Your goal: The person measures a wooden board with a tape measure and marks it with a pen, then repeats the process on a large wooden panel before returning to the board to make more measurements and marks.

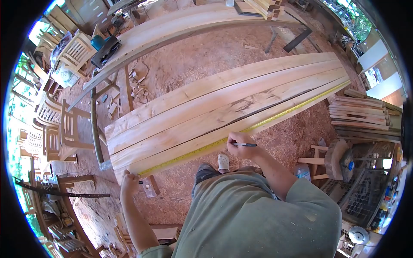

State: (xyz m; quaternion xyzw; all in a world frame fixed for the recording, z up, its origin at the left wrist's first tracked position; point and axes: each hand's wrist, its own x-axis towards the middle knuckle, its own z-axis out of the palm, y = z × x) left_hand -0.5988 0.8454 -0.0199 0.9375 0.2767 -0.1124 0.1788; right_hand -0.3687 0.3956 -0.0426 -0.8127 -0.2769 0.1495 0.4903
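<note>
A yellow tape measure (180,155) is stretched along the near plank of several long wooden boards (206,101) laid side by side. At the boards' left end, my left hand (129,183) is closed on the tape's end; a small dark piece sticks out beside its fingers, too small to name. My right hand (238,145) rests at the near edge around the middle of the boards, over the tape. It is closed around a dark marker pen (244,145), whose length points to the right.
A long workbench (172,32) stands beyond the boards, with wooden pieces (264,7) on its far right. Wooden chairs (64,129) crowd the left side. Stacked planks (359,114) and a stool (316,161) are at the right. Wood scraps (114,105) litter the dirt floor.
</note>
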